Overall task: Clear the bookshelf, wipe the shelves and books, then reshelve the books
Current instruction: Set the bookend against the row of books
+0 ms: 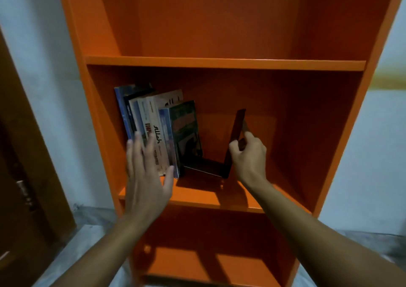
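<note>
Right hand (pixel 249 155) grips bookend (pixel 236 137); (left hand (pixel 146 172) flat) books (pixel 153 124).

Bookshelf (pixel 219 63) bright orange; books (pixel 153 122) w/ blue, white, black spines; bookend (pixel 236 133) dark; wall (pixel 39 67) pale blue, left of frame.

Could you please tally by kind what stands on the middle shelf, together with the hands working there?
Books: 8, as far as the overlapping spines show
Bookend: 1, dark, gripped by the right hand
Hands: 2, the left hand with straight fingers at the spines
Total: 11
</note>
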